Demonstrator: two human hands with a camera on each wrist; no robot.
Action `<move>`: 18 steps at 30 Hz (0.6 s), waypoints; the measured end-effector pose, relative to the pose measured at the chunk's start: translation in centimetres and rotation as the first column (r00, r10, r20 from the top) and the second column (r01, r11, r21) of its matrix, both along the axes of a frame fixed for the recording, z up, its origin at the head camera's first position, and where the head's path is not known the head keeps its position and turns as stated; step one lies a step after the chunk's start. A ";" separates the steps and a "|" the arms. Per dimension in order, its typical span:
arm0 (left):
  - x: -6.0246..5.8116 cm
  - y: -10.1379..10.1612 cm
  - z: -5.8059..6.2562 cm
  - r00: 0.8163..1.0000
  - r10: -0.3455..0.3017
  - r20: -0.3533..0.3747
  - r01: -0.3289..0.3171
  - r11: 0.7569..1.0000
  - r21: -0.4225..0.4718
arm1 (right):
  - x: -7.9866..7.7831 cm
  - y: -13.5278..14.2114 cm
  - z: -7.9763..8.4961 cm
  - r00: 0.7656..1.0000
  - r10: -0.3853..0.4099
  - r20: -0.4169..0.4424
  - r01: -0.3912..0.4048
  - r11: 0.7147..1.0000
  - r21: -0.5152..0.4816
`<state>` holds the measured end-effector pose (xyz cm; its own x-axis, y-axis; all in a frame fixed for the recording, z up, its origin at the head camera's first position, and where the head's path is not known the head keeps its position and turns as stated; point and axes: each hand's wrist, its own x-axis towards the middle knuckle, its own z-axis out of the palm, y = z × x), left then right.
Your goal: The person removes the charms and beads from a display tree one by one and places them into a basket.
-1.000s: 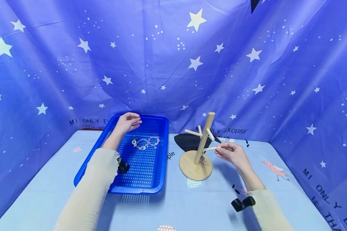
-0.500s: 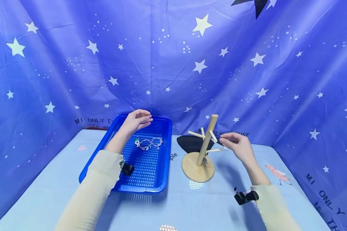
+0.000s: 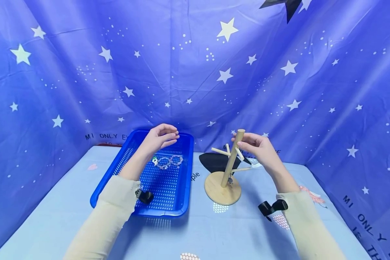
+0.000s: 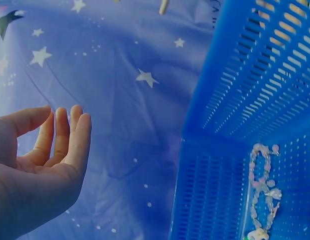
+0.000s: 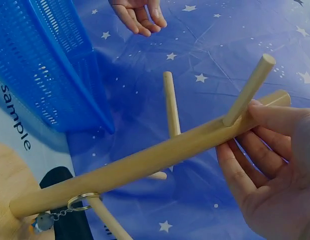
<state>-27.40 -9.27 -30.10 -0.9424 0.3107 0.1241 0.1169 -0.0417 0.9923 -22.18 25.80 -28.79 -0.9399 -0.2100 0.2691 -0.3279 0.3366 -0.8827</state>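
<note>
My right hand (image 3: 261, 147) holds the upper post of a wooden peg stand (image 3: 230, 162). In the right wrist view the thumb lies on the post beside a peg (image 5: 251, 89), the fingers behind it. A metal key ring (image 5: 74, 201) hangs on the lowest peg, with a small grey figure charm (image 5: 44, 221) dangling by the post's foot. My left hand (image 3: 159, 140) hovers over the far part of a blue basket (image 3: 186, 207), fingers loosely bent around nothing. Inside lie two pale pink bead bracelets (image 4: 260, 162) and a small white-and-green piece (image 3: 154, 161).
The stand's round base (image 3: 216, 193) rests on a pale blue printed cloth (image 3: 214, 234), right of the basket. A blue starry curtain (image 3: 169, 72) closes off the back and sides. Each wrist carries a black camera (image 3: 273, 207).
My right hand has let go of the lower peg, risen, and moved left onto the upper post. My left hand has drifted right above the basket. The head view has shifted slightly.
</note>
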 end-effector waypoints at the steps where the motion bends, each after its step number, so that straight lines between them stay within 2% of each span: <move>1: 0.2 0.0 0.0 1.000 -0.004 -0.008 0.004 1.000 0.001 | -0.2 0.0 0.0 1.000 0.023 -0.006 -0.023 1.000 -0.016; 4: 0.8 0.4 0.1 0.999 -0.021 -0.032 0.021 1.000 -0.008 | -0.4 0.0 -0.1 0.999 0.035 -0.027 -0.036 0.999 -0.039; 7: 1.4 1.2 0.2 0.998 -0.050 -0.049 0.049 0.999 -0.013 | -0.4 0.0 0.1 0.999 -0.004 -0.043 0.003 1.000 -0.030; 12: 2.3 3.1 0.1 0.992 -0.104 -0.067 0.102 0.994 -0.027 | 0.1 -0.7 0.7 0.987 -0.131 -0.092 0.132 0.991 0.000; 18: 3.6 5.7 -0.6 0.982 -0.182 -0.050 0.178 0.981 -0.074 | 0.3 -1.5 0.9 0.943 -0.302 -0.143 0.310 0.950 0.037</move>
